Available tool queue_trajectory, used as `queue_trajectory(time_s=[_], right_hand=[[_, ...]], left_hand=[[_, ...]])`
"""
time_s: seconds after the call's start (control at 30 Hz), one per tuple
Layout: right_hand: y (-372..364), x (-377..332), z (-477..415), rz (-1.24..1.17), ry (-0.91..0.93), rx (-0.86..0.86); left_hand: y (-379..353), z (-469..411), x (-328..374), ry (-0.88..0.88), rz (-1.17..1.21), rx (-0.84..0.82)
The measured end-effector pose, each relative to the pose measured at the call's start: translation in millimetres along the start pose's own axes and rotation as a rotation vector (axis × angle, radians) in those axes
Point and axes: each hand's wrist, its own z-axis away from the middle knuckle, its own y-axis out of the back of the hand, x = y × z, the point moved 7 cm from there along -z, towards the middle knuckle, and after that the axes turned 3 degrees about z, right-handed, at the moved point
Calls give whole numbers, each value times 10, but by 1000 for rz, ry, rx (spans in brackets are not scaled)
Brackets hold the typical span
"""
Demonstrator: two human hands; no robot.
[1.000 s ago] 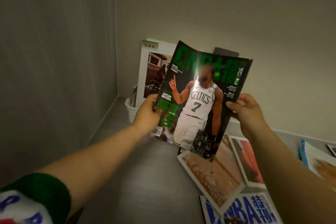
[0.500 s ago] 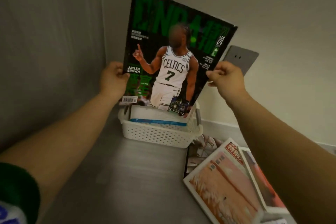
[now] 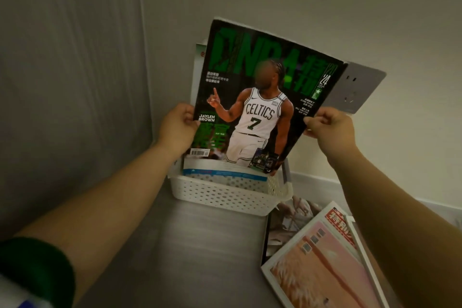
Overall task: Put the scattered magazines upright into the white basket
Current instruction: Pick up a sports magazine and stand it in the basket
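The left hand (image 3: 178, 127) grips the left edge of the green basketball magazine (image 3: 262, 97), with its fingers curled round the edge. The right hand (image 3: 330, 130) pinches the right edge of the same magazine, with its fingers bent in tight. Both hands hold it low down on its sides. The magazine stands up tall with its cover facing the person, and it leans a little to one side. Its bottom edge is down inside the white basket (image 3: 225, 197). A blue and white magazine (image 3: 225, 173) sits in the basket just in front of it. Another magazine (image 3: 198, 67) stands behind it, and only a thin strip of that one shows. The basket sits on the grey floor (image 3: 187, 257), close to the corner of the walls. A grey wall socket (image 3: 360, 87) is on the wall behind the right hand. A pink magazine (image 3: 317, 270) lies flat on the floor to the right of the basket, partly on top of a dark magazine (image 3: 287, 222). A green cuff (image 3: 37, 270) shows on the left arm.
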Motion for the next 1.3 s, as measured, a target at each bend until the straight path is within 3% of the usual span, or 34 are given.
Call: queue_trajectory(time_s=[0.23,0.37,0.53,0.73,0.93,1.1,1.3], right_hand=[[-280,239,46,-20,-74,-67],[-325,262,-15,-24,-73,-32],[-335,257,-84,-20,-11,47],[-422,270,-96,-129,-9,31],[-385,331,-46,-226,66,60],[-477,265,-57,-147,99,-46],[-516,265,-107,-47,18,-125]], left_hand=[[107,-116,-288,5,-280,13],[135,-208,-308,46,-121,87],[-142,-344,-134,100,281,-80],[-327,-297,101,-22,306,15],[-464,-242,294,-221,216,-17],[-343,-384,145,-70,231,71],[-331,-460,29,19,100,47]])
